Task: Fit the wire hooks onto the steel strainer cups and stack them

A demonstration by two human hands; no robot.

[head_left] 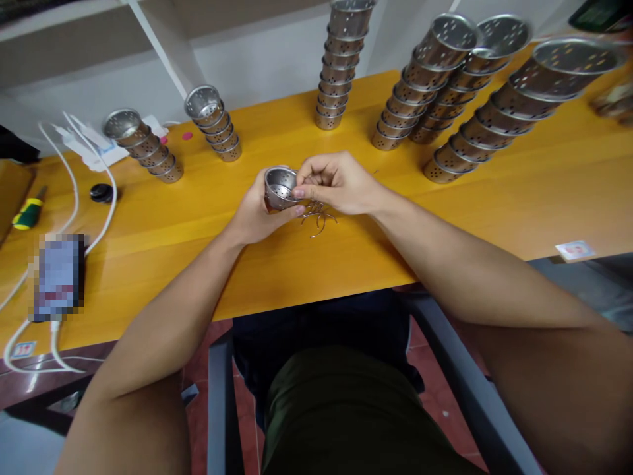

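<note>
My left hand (256,210) is wrapped round a small perforated metal cup (281,186), its open mouth tipped toward me. At the cup's right rim, my right hand (336,183) is closed in a pinch, thumb against the fingers. Whatever lies between those fingertips is too small to make out. Several thin curved metal wires (318,221) lie on the yellow table (306,270) just below my right hand, partly hidden by it.
Stacks of perforated cups stand at the back: two shorter stacks on the left (148,150) (217,128), a tall one (340,72) in the middle and several on the right (487,132). Leftward lie a phone (58,277), white cables (111,198), a black round object (101,192) and a screwdriver (30,212).
</note>
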